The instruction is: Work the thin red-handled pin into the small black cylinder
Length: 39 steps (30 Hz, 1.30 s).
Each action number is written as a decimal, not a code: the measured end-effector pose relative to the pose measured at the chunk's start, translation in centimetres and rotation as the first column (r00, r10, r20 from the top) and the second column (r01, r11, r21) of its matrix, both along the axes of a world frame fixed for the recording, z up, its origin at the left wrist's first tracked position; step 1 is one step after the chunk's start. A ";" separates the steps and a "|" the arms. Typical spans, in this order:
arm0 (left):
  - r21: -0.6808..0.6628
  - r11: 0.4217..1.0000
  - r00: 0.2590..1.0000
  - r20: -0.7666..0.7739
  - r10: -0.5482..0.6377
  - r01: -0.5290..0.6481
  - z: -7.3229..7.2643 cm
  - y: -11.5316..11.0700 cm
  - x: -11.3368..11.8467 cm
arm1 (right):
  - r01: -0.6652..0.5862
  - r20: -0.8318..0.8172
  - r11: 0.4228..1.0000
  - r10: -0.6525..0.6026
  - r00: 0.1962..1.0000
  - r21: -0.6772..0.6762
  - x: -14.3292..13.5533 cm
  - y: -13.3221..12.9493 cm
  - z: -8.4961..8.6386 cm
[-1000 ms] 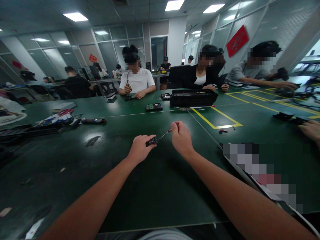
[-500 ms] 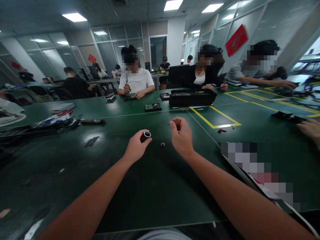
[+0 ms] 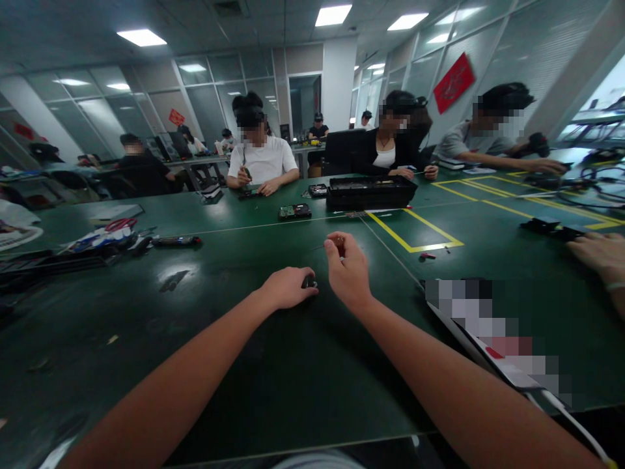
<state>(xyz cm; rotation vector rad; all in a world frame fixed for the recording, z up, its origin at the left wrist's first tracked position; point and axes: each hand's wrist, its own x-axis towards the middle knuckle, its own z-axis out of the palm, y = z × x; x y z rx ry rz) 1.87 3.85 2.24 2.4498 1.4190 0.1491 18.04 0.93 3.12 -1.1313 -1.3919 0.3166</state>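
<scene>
Over the green tabletop [image 3: 215,365], my left hand [image 3: 289,287] is closed round a short black cylinder [image 3: 308,282], mostly hidden by the fingers. Its silver-rimmed end is turned down and to the right, low over the table. The small round metal piece that lay at this spot cannot be told apart from it now. My right hand [image 3: 348,264] is just to the right, closed in a pinch. A thin metal shaft [image 3: 317,247] sticks out leftward from its fingertips; the rest of that tool is hidden in the hand.
Ahead stand a black open box [image 3: 371,193] and a drive with a green circuit board [image 3: 294,211]. Tools and cables [image 3: 107,238] lie left, beside a pen-like tool [image 3: 176,241]. Right are yellow tape lines [image 3: 434,247], a white-edged blurred item [image 3: 463,332] and another person's hand [image 3: 598,251].
My left hand has moved right and down with the black cylinder, tipping its ringed end from upward to downward over the small round piece. My right hand keeps its pinch, nearly still.
</scene>
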 end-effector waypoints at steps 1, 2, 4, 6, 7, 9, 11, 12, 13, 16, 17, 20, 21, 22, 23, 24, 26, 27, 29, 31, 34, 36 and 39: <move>0.010 1.000 1.000 -0.026 -0.014 0.014 -0.1 0.2 0.2 | -0.003 -0.002 1.000 0.003 1.000 0.000 0.0 0.0 0.0; 0.017 1.000 0.999 -0.046 -0.025 0.026 -0.1 0.4 0.4 | -0.005 -0.004 1.000 0.005 1.000 0.001 -0.1 0.0 -0.1; 0.021 0.999 0.997 -0.073 -0.038 0.039 -0.1 0.7 0.7 | -0.005 -0.008 1.000 0.005 1.000 0.004 -0.1 0.0 -0.1; 0.021 0.999 0.996 -0.073 -0.042 0.044 0.0 0.7 0.7 | -0.008 -0.007 1.000 0.008 1.000 0.004 -0.2 0.0 -0.2; 0.016 0.999 0.998 -0.056 -0.042 0.043 0.0 0.7 0.6 | -0.010 -0.006 1.000 0.010 1.000 0.004 -0.2 0.0 -0.2; -0.013 0.999 0.999 0.021 -0.033 0.034 0.0 0.7 0.1 | -0.010 -0.003 1.000 0.010 1.000 -0.001 -0.2 0.1 -0.2; -0.047 0.999 0.991 0.132 0.000 0.006 0.0 0.7 -0.7 | -0.005 -0.002 1.000 0.005 1.000 -0.006 -0.1 0.1 -0.2; -0.053 0.998 0.982 0.188 0.025 -0.015 -0.1 0.7 -1.2 | -0.003 -0.005 1.000 0.003 1.000 -0.007 -0.1 0.1 -0.2; -0.054 0.998 0.970 0.239 0.052 -0.040 -0.1 0.8 -1.8 | -0.005 -0.009 1.000 0.005 1.000 -0.008 -0.1 0.0 -0.2; -0.147 0.983 0.903 0.399 0.162 -0.112 0.0 0.8 -4.1 | -0.024 -0.015 1.000 0.023 1.000 -0.014 -0.1 -0.1 -0.1; -0.219 0.967 0.865 0.453 0.216 -0.128 0.0 0.8 -5.0 | -0.029 -0.016 0.999 0.029 0.999 -0.021 -0.1 -0.1 -0.1; -0.414 0.897 0.691 0.604 0.397 -0.153 0.3 0.7 -8.4 | -0.040 -0.023 0.998 0.039 0.999 -0.041 -0.1 -0.2 0.0; -0.448 0.879 0.614 0.651 0.446 -0.163 0.5 0.6 -9.6 | -0.042 -0.029 0.998 0.041 0.999 -0.041 -0.1 -0.2 0.0; -0.468 0.866 0.526 0.699 0.485 -0.175 0.6 0.5 -10.9 | -0.045 -0.038 0.998 0.044 0.998 -0.042 -0.1 -0.1 -0.1; -0.485 0.855 0.438 0.738 0.513 -0.184 0.9 0.3 -12.3 | -0.049 -0.053 0.998 0.046 0.998 -0.047 -0.1 0.0 -0.2; -0.505 0.840 0.366 0.757 0.542 -0.199 1.1 0.1 -13.7 | -0.054 -0.077 0.997 0.049 0.996 -0.061 -0.1 0.2 -0.4; -0.540 0.801 0.242 0.767 0.595 -0.258 1.8 -0.5 -16.4 | -0.078 -0.157 0.989 0.058 0.986 -0.124 -0.1 0.6 -0.9; -0.563 0.769 0.181 0.758 0.627 -0.303 2.2 -0.9 -17.8 | -0.101 -0.211 0.979 0.063 0.976 -0.175 -0.2 0.9 -1.2; -0.608 0.697 0.060 0.736 0.675 -0.379 2.9 -1.8 -20.4 | -0.166 -0.334 0.940 0.061 0.941 -0.297 -0.3 1.5 -2.0; -0.618 0.635 -0.049 0.733 0.678 -0.464 3.6 -2.7 -22.9 | -0.239 -0.443 0.888 0.045 0.895 -0.393 -0.4 2.2 -2.8; -0.598 0.563 -0.154 0.751 0.642 -0.571 4.3 -4.1 -26.2 | -0.294 -0.543 0.838 -0.002 0.840 -0.459 -0.3 2.9 -3.8; -0.591 0.482 -0.228 0.753 0.617 -0.647 4.6 -4.9 -28.2 | -0.308 -0.558 0.832 -0.002 0.830 -0.461 -0.2 3.2 -4.3; -0.574 0.397 -0.279 0.757 0.590 -0.716 4.7 -5.8 -31.0 | -0.313 -0.554 0.833 0.009 0.832 -0.457 -0.1 3.4 -4.6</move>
